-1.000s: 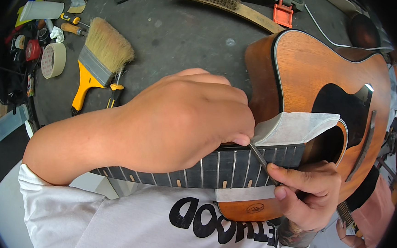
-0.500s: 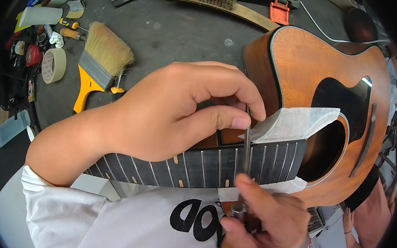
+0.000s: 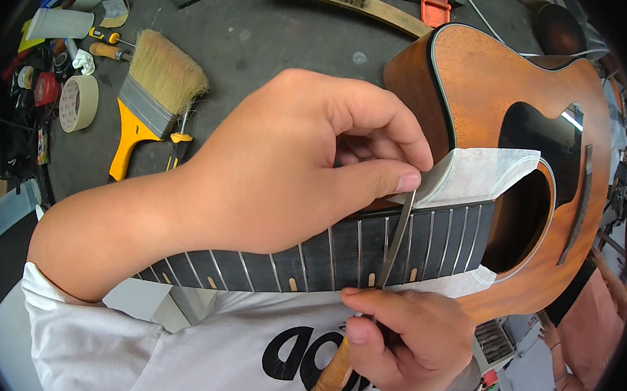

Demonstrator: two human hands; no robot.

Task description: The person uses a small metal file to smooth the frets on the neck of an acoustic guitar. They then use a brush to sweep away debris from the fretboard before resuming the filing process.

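An acoustic guitar (image 3: 482,76) with a brown body lies across in front of me. Its dark fretboard (image 3: 314,261) with metal frets runs toward the left. Between finger and thumb, my left hand (image 3: 280,157) pinches the far tip of a slim metal file (image 3: 399,239). Closed around the near end of that file is my right hand (image 3: 419,341); its wooden handle (image 3: 334,375) sticks out below the fingers. The blade lies slantwise over the frets near the body. Pale masking tape (image 3: 478,174) covers the top beside the fretboard, and the left fingertips are next to it.
On the grey workbench (image 3: 281,41) lie a wide yellow-handled brush (image 3: 163,76), a masking tape roll (image 3: 78,103) and a wire brush (image 3: 341,1). Small tools and containers crowd the far left. Another person's arm (image 3: 560,358) shows at the lower right.
The file has tilted from nearly upright in the picture to slanting, its handle swinging left. My left fingertips have shifted slightly right and up. The whole view has shifted a little.
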